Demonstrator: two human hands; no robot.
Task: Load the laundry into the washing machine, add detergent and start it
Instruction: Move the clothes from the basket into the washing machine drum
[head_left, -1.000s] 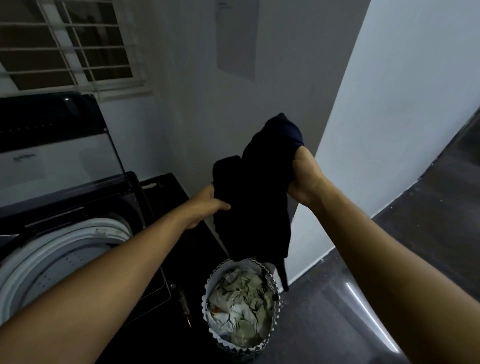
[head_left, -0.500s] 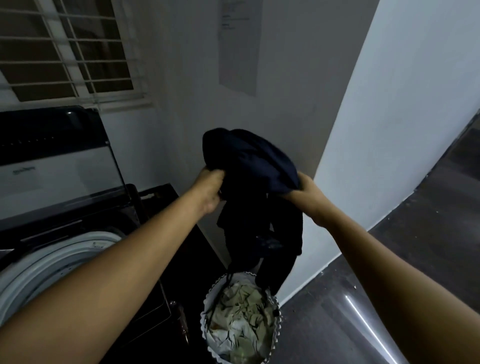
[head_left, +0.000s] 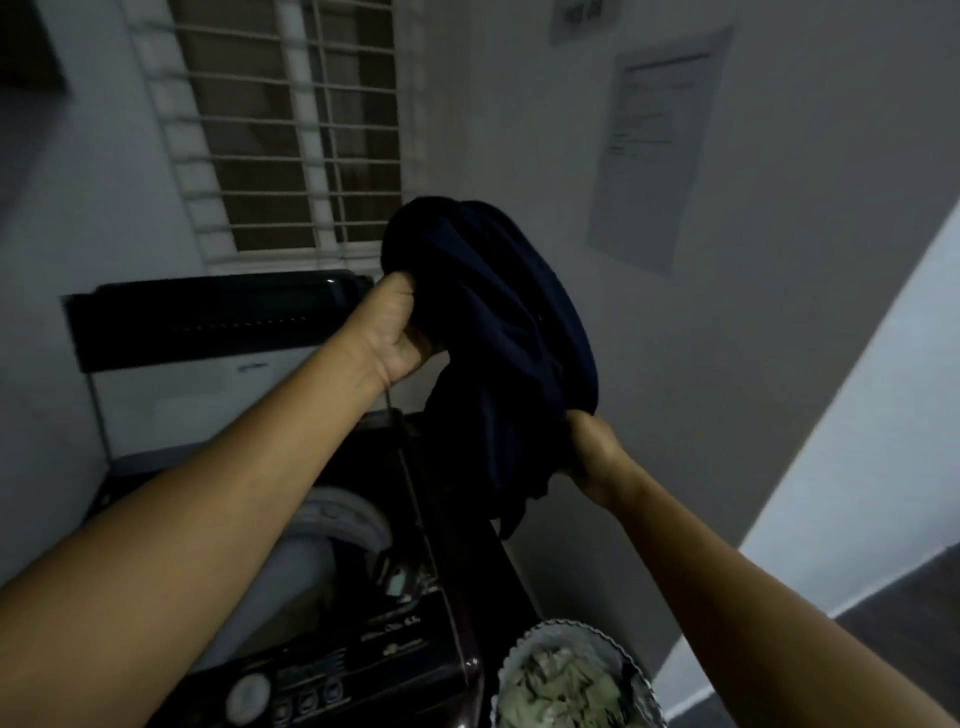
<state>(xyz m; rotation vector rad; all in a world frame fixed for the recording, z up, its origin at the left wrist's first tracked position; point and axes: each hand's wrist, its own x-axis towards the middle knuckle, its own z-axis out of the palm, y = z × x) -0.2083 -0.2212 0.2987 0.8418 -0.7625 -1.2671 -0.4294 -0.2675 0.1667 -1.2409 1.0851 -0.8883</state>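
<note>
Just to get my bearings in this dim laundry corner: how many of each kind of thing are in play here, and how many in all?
Dark garment: 1
Hands: 2, the left hand and right hand, both gripping it
Washing machine: 1, lid up
Laundry basket: 1, pale clothes inside
Total: 5

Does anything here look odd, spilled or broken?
Nothing stands out. The left hand and right hand grip a dark garment near the open washing machine; the laundry basket stands upright, clothes inside.
</note>
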